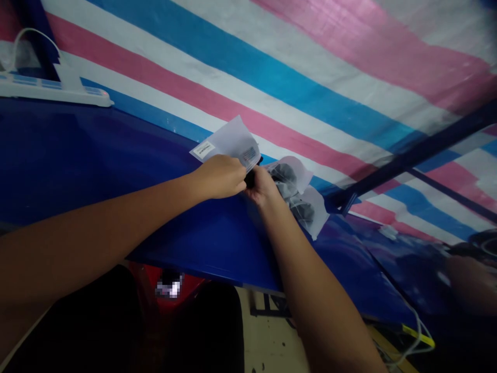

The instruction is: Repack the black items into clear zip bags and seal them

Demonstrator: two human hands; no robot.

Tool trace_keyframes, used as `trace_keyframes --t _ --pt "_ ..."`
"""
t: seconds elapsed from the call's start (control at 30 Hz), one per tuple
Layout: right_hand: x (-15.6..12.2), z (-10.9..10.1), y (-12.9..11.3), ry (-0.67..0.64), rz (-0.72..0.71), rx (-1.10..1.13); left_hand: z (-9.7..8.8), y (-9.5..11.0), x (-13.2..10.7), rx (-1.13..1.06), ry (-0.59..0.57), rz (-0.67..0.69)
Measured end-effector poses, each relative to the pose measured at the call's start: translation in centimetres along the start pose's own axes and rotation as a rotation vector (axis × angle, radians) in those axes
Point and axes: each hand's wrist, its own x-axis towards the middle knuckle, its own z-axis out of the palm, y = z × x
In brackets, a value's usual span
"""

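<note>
My left hand is closed on the lower edge of a frosted plastic bag with a white barcode label near its left corner. Right against it, my right hand is closed around a black item, mostly hidden by the fingers at the bag's mouth. I cannot make out whether that item is inside the bag. Just beyond my right hand lie two more frosted bags with dark grey contents showing through, on the blue table.
A white power strip with a lit end stands at the back left. Behind the table hangs a striped sheet, crossed by a dark metal bar on the right. A blurred hand of another person is at the far right. A white cable hangs below.
</note>
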Motion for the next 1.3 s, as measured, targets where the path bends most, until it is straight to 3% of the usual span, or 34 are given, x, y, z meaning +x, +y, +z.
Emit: trace_keyframes --t 0.17,0.27,0.37,0.47,0.57,0.8,1.0,1.13,1.3 --pt "0.3 -0.8 -0.6 0.118 -0.106 -0.013 -0.4 -0.8 0.0 -0.028 0.113 -0.075" --pt "0.5 -1.7 -1.0 0.231 -0.172 -0.073 -0.3 -2.8 0.5 -0.226 0.181 -0.244" --pt "0.5 -1.9 -1.1 0.238 -0.19 -0.106 0.7 -4.5 1.2 -0.632 0.016 -0.502" --pt "0.5 -1.7 -0.8 0.203 -0.173 -0.083 2.1 -4.8 1.7 -1.039 -0.218 -0.557" --pt "0.7 -1.5 -0.6 0.177 -0.155 -0.047 3.2 -4.1 1.6 -1.206 -0.17 -0.503" --pt "1.4 -1.5 -0.2 0.26 -0.128 0.039 3.7 -3.0 1.5 -1.053 -0.013 -0.499" --pt "1.2 -0.7 -0.6 0.354 -0.155 0.079 4.6 -1.6 1.5 -0.978 0.127 -0.367" --pt "1.3 -0.4 -0.4 0.331 -0.157 0.204 5.0 -0.8 1.3 -0.867 0.218 -0.327" --pt "1.7 -0.2 -0.1 0.237 -0.221 0.189 4.8 -0.1 0.9 -0.778 0.207 -0.265"
